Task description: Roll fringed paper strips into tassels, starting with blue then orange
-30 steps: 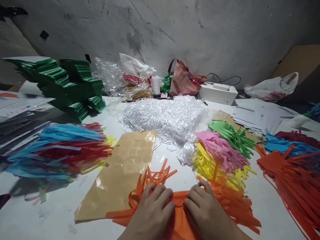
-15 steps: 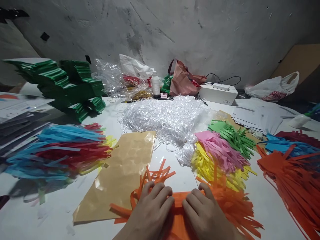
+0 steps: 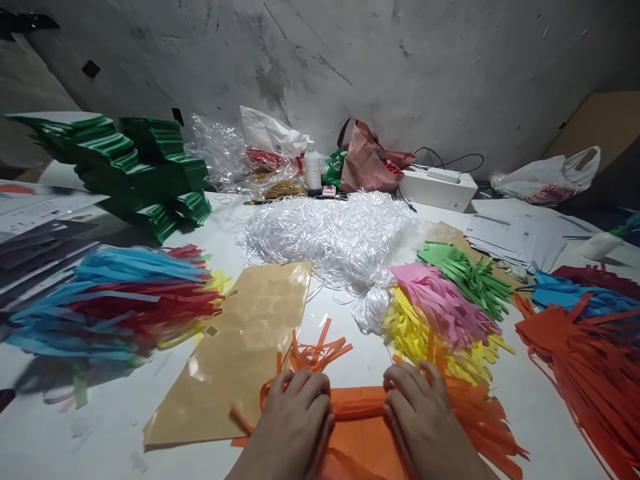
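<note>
An orange fringed tissue paper (image 3: 360,433) lies at the table's near edge, its far edge rolled into a thick band between my hands. My left hand (image 3: 300,417) is closed with curled fingers over the band's left part. My right hand (image 3: 417,413) grips the band's right part the same way. Cut orange strips spread out beyond both hands. My thumbs are mostly hidden beneath the fingers. A brown paper sheet (image 3: 250,320) with shiny patches lies left of the orange paper.
White string (image 3: 330,233) is heaped at mid-table. Yellow, pink and green fringed tassels (image 3: 445,300) lie to the right, beside more orange fringe (image 3: 580,347). Blue and red fringe (image 3: 145,287) lies left, below green stacked paper (image 3: 150,180). A white bottle (image 3: 313,167) stands by the wall.
My hands have moved apart along the orange paper, left hand leftward and right hand rightward. More of the rolled band shows between them.
</note>
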A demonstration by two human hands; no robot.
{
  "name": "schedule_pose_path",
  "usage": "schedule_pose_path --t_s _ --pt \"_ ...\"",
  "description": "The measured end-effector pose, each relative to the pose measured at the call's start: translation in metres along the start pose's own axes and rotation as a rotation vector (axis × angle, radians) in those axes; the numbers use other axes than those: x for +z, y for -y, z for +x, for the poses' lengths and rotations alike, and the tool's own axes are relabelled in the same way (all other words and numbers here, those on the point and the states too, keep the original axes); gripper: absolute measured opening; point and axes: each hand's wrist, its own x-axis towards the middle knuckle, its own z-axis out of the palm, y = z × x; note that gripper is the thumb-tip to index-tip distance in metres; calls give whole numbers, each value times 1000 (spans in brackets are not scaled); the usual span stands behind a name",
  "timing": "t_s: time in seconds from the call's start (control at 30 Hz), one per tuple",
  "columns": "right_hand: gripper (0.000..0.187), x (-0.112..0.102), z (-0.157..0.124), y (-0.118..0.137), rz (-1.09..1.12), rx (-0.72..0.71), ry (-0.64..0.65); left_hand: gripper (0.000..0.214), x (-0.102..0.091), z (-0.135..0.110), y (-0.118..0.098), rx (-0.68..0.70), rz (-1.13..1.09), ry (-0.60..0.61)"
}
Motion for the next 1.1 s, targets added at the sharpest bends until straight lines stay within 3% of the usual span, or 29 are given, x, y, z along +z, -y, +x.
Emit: schedule_pose_path --t_s 0.2,0.4,0.5,0.6,0.7,0.8,0.9,1.0,1.1 --pt "24 6 3 6 -100 93 51 30 4 14 -10 -227 -29 76" --pt "17 9 7 8 -140 96 15 27 5 16 -8 -288 22 127" --pt "19 8 6 8 -135 86 -10 19 8 13 -2 -204 3 54" --pt "28 4 8 8 -96 22 -75 13 12 12 2 15 17 -87" --pt "35 2 12 10 8 -69 -84 11 15 13 5 153 66 -94" --pt "35 4 15 13 64 -95 -33 12 18 13 6 204 146 -64" --pt "32 8 17 15 44 -91 -31 24 21 14 6 246 205 -121" --pt "40 9 17 16 10 -116 -13 28 22 16 4 199 107 -195" --pt "45 8 17 16 -1 -145 -7 20 19 17 0 137 18 -150"
